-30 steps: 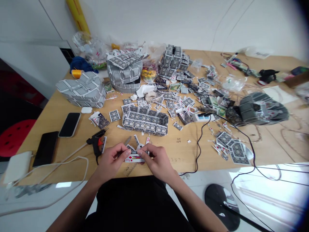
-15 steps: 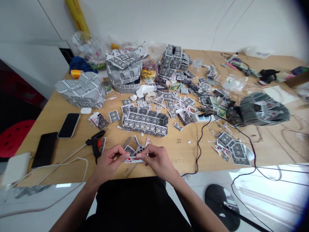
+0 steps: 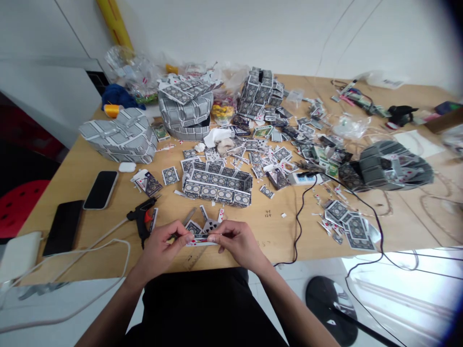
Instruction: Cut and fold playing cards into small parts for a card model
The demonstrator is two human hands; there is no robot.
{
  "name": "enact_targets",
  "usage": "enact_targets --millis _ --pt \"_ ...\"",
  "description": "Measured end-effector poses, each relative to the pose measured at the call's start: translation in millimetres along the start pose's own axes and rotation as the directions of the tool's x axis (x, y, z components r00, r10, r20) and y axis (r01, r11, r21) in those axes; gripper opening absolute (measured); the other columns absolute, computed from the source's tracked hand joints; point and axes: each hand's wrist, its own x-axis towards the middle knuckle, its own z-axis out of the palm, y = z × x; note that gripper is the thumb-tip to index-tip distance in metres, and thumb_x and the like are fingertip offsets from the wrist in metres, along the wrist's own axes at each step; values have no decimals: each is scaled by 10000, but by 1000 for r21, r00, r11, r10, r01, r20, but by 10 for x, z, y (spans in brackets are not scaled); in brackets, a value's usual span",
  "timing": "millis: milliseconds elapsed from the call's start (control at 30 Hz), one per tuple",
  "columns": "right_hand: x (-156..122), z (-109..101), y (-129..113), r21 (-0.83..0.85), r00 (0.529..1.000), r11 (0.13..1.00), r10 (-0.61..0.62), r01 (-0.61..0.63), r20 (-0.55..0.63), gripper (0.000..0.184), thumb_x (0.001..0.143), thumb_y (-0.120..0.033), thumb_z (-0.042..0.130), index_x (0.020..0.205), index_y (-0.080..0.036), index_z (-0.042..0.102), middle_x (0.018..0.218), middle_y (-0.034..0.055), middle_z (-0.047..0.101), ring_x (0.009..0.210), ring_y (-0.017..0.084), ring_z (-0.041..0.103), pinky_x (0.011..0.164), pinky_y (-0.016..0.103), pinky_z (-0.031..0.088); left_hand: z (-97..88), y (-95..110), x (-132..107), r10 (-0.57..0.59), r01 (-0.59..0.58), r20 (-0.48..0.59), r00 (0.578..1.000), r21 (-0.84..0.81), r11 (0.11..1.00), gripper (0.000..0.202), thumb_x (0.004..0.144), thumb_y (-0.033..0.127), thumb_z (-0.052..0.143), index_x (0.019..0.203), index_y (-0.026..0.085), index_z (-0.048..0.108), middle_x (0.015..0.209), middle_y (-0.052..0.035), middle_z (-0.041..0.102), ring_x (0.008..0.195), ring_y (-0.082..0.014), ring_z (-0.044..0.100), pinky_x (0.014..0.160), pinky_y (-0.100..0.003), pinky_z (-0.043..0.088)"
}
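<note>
My left hand (image 3: pixel 164 246) and my right hand (image 3: pixel 237 243) meet at the near edge of the wooden table (image 3: pixel 278 226). Both pinch the ends of one folded playing card (image 3: pixel 198 240), red pips showing, held flat just above the tabletop. A few loose cards (image 3: pixel 206 222) lie right behind it. A black hot glue gun (image 3: pixel 142 219) rests just left of my left hand. Farther back stands a rectangular box built of playing cards (image 3: pixel 217 182).
Two phones (image 3: pixel 100 182) and a white charger (image 3: pixel 18 250) with cables lie at the left. Rounded card-built shapes (image 3: pixel 119 135) stand at the back left, another (image 3: pixel 396 164) at the right. Scattered cards, a power strip (image 3: pixel 303 178) and a black cord (image 3: pixel 298 221) cover the middle and right.
Both hands have turned the card from face-up to nearly edge-on between the fingertips and shifted slightly toward me. Nothing else on the table has moved.
</note>
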Motion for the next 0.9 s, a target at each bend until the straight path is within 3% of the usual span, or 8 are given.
enact_targets --millis 267,400,467,533,633,767,833,900 --pt "-10 -118 -26 -102 1000 995 -13 12 -10 425 821 -586 903 768 -182 780 750 43 782 620 155 680 546 258 589 -87 -3 -8 36 -35 -32 999 21 999 256 976 339 707 760 202 706 734 13 754 677 -149 681 671 -243 488" --pt "8 -362 -123 -99 983 995 -28 10 -183 478 845 -632 867 753 -185 726 770 95 822 671 207 762 508 261 578 -303 -166 -21 13 -8 -198 980 26 1000 267 961 357 705 745 202 682 693 12 703 647 -150 643 625 -238 482" --pt "31 -410 -148 -109 972 994 -34 9 -231 503 876 -662 826 753 -190 705 780 104 825 689 214 771 543 280 601 -358 -224 -43 12 -3 -192 981 50 999 260 960 360 718 754 204 694 699 11 714 657 -153 655 633 -237 488" --pt "61 -347 -142 -112 989 994 -13 -4 -145 554 931 -721 730 806 -181 741 832 111 832 732 218 783 659 330 654 -336 -231 -65 15 -10 -90 996 61 998 237 975 334 718 774 208 721 751 5 764 709 -159 706 675 -235 506" --pt "97 -113 -87 -113 983 993 64 -45 173 600 948 -755 676 928 -171 810 950 103 840 869 239 810 841 382 670 -214 -167 -80 85 -87 66 994 38 995 200 1000 272 708 811 219 747 785 17 780 727 -142 721 693 -219 499" --pt "100 108 -1 24 796 955 234 -297 558 537 945 -686 734 1023 -161 811 954 78 842 787 201 812 796 335 663 -53 -84 -95 204 -207 123 971 11 978 187 1019 202 693 840 217 746 776 21 741 718 -127 688 698 -217 471" --pt "89 115 47 86 733 906 276 -414 622 494 950 -630 765 1007 -141 800 914 77 839 701 167 794 740 293 657 12 -79 -121 240 -241 133 962 -9 970 188 1017 173 690 839 210 736 768 21 723 709 -122 671 698 -218 463" --pt "72 90 111 115 707 878 289 -464 646 449 936 -575 812 1001 -131 794 895 74 834 676 151 782 713 267 650 69 -99 -155 241 -237 151 959 -41 971 172 1016 170 694 853 207 733 778 18 718 715 -124 668 703 -220 465"
